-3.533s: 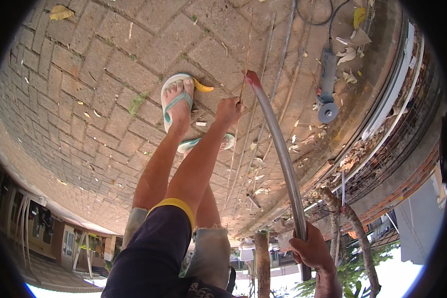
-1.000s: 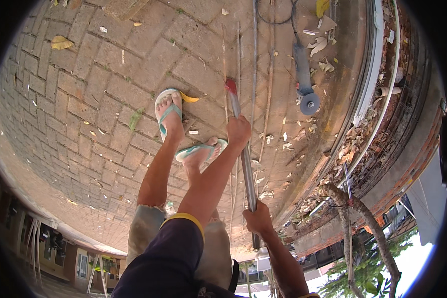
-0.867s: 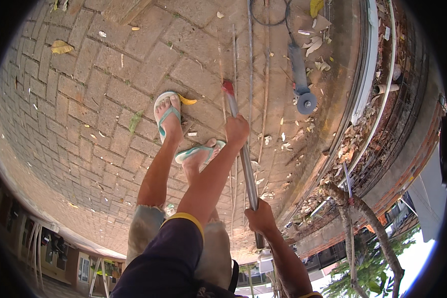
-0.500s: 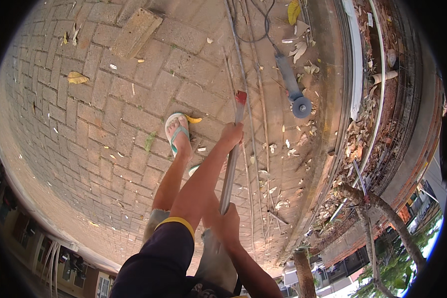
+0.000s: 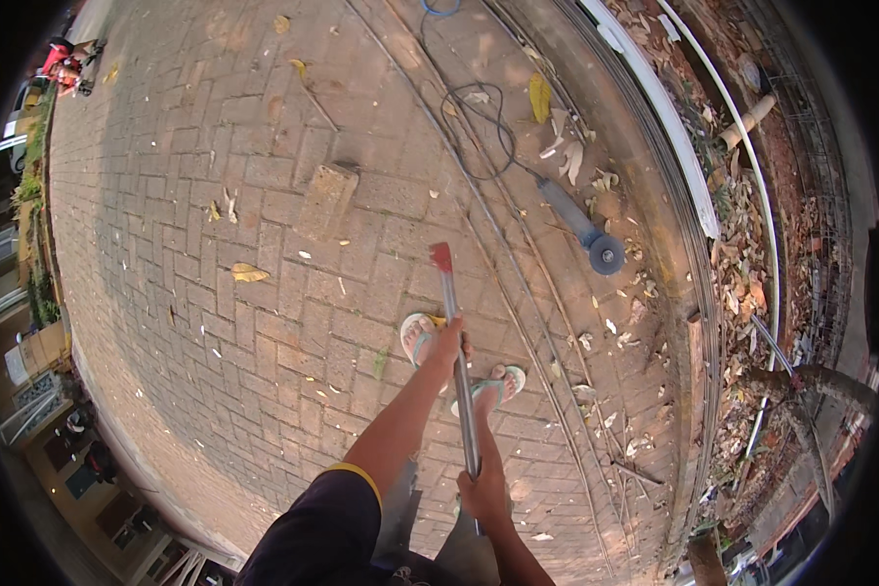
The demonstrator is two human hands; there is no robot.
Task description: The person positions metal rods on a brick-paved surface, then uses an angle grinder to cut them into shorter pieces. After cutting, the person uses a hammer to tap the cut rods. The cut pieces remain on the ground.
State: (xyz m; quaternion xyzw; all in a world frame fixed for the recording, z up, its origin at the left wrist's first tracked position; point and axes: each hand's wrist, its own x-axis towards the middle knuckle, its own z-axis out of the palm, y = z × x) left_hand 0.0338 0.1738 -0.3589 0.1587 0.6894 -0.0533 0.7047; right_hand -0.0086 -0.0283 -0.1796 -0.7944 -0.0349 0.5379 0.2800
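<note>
Both my hands grip a long grey metal bar (image 5: 464, 405) with a red notched head (image 5: 441, 258). My left hand (image 5: 446, 342) is wrapped round it partway below the head. Lower down, near my body, my right hand (image 5: 485, 493) closes on the same bar. The bar is held out in front of me over the paving, its head pointing away. Beneath it are my feet in pale green flip-flops (image 5: 416, 337). Several long thin metal rods (image 5: 400, 70) lie on the ground just right of the bar.
An angle grinder (image 5: 581, 225) with a dark cord lies to the right of the rods. Ahead on the brick paving (image 5: 244, 332) rests a rough block (image 5: 326, 200). Dry leaves, a white pipe (image 5: 757, 127) and a tree branch (image 5: 830, 389) are along the right side.
The bar's red head has moved left, off the rods and over the paving. My view has turned, so both feet now show. Both hands have kept their hold.
</note>
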